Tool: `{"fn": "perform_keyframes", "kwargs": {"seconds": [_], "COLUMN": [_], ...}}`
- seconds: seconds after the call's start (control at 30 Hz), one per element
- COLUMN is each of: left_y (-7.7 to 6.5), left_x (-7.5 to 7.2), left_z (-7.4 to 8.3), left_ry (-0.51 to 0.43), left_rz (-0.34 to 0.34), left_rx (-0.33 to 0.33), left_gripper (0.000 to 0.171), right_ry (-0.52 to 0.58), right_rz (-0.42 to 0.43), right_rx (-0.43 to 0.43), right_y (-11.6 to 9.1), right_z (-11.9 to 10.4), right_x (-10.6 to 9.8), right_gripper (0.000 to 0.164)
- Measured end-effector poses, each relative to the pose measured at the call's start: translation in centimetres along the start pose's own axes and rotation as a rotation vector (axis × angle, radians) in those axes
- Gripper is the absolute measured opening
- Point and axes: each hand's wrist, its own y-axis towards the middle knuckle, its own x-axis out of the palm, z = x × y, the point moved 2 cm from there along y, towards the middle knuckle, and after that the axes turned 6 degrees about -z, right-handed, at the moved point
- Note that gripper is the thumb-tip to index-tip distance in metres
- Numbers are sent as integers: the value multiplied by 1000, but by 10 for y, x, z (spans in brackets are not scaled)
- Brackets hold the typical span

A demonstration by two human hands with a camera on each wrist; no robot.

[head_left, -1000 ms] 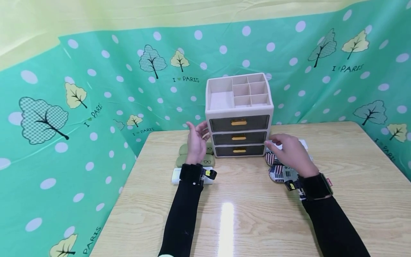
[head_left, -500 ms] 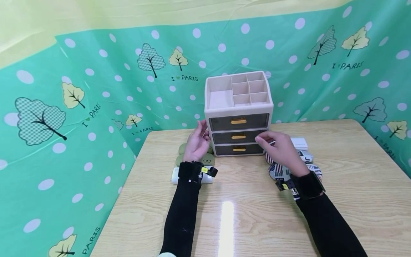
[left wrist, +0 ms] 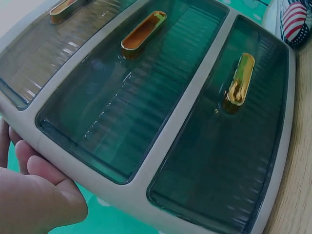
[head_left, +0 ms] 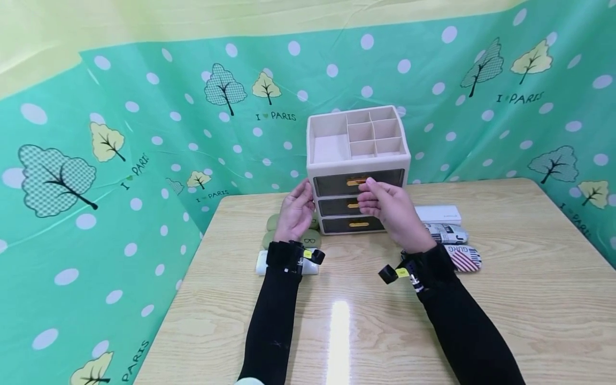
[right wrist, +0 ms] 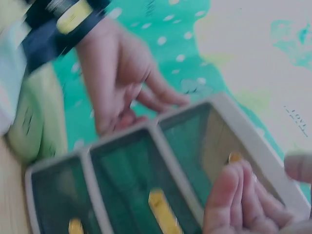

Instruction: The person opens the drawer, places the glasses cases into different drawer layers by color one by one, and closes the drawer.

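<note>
A white drawer organizer (head_left: 332, 167) stands at the back of the table, its three dark see-through drawers pushed in. My left hand (head_left: 294, 214) rests its fingers against the organizer's left side; in the left wrist view those fingers (left wrist: 41, 168) lie along the side edge. In front of the top drawer (head_left: 332, 185) is my right hand (head_left: 397, 216), fingers bent and thumb apart. The right wrist view has its fingertips beside the gold handle (right wrist: 235, 157) of that drawer; whether they touch it I cannot tell. The middle gold handle (left wrist: 144, 34) shows in the left wrist view.
Left of the organizer lie two green cases (head_left: 310, 240) with a glasses print and a white case (head_left: 262, 263). To the right, a white box (head_left: 440, 214) and two flag-and-newsprint cases (head_left: 469, 259) lie partly behind my right arm. A green polka-dot cloth (head_left: 192, 128) hangs behind.
My right hand has moved left and up, from the organizer's right side to the top drawer's handle. The left hand stays at the left side, shifted only slightly. All drawers stay in.
</note>
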Motion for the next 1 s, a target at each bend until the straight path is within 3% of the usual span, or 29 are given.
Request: {"fn": "perform_keyframes", "kwargs": {"seconds": [0.1,0.37,0.57,0.7,0.87,1.0], "left_y": [-1,0,-1,0,1,1], "left_x": [1,-1,-2,-3,-3,-3], "left_z": [1,1,1,1,0,1], "left_ry": [50,128,122,133,177,198], "left_rz": [-25,-34,-51,-62,-71,-68], "left_rx": [17,37,43,48,77,85], "left_gripper": [19,12,17,12,26,26], "right_ry": [118,213,200,176,161,150], "right_rz": [32,64,86,115,145,163], "right_rx": [27,61,89,71,49,48], "right_y": [3,9,14,15,16,17], "right_z": [-3,1,3,2,1,2], "right_x": [7,14,18,20,22,22], "right_gripper": [60,52,57,52,46,44]}}
